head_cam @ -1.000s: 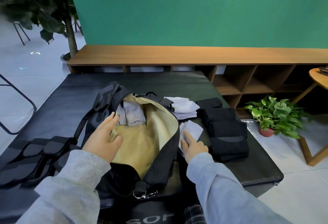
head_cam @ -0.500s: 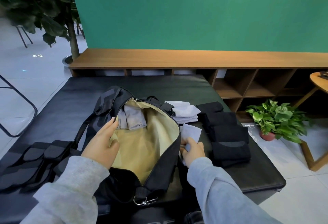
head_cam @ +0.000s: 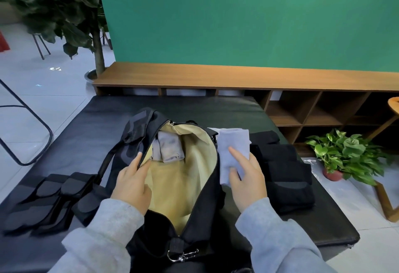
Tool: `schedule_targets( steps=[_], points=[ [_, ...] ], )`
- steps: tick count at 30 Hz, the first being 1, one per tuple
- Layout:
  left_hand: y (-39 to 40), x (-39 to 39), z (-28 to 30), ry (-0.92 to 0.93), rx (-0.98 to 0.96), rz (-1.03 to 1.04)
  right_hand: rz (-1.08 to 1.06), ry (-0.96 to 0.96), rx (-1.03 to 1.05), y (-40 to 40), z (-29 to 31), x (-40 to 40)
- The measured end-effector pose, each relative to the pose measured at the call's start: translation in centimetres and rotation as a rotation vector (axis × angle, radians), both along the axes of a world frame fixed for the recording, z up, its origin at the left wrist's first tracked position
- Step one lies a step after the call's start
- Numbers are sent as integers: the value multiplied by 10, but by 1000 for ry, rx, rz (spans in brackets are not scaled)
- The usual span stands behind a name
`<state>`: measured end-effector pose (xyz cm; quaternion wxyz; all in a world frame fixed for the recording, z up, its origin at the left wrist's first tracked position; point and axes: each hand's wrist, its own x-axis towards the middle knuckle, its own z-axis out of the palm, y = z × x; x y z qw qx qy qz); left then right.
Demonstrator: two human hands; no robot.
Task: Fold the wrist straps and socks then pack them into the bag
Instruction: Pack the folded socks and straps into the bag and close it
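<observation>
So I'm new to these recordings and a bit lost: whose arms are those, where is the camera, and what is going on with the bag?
There is no machine here. The arms in grey sleeves belong to a person, and the single camera sits on their head, looking forward and down, so you see roughly what they see.

The left hand holds open the edge of a black bag with a tan lining, which lies on a black padded table. A few folded grey socks already sit inside.

The right hand holds a folded pale sock just beside the bag's opening.

Right of the bag lie folded black socks. Left of it lie the black wrist straps, not yet packed.

Behind stand a wooden shelf, a green wall and a potted plant.
</observation>
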<state>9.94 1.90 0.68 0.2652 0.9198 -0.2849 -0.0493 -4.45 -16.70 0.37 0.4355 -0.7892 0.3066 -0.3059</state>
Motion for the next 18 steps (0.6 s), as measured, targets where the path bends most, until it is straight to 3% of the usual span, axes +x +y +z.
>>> schedule_targets(
  steps=[4, 7, 11, 16, 18],
  points=[
    [1, 3, 3, -51, -41, 101, 142, -165, 94, 21, 19, 15],
    [4, 5, 4, -80, -130, 126, 234, -141, 132, 39, 15, 34],
    [8, 5, 9, -91, -201, 108, 320, 141, 151, 56, -4, 65],
    [10, 6, 23, -24, -240, 62, 458, 702, -129, 65, -32, 95],
    [12, 4, 30, -22, -292, 49, 493, 782, -216, 67, -35, 98]
  ],
)
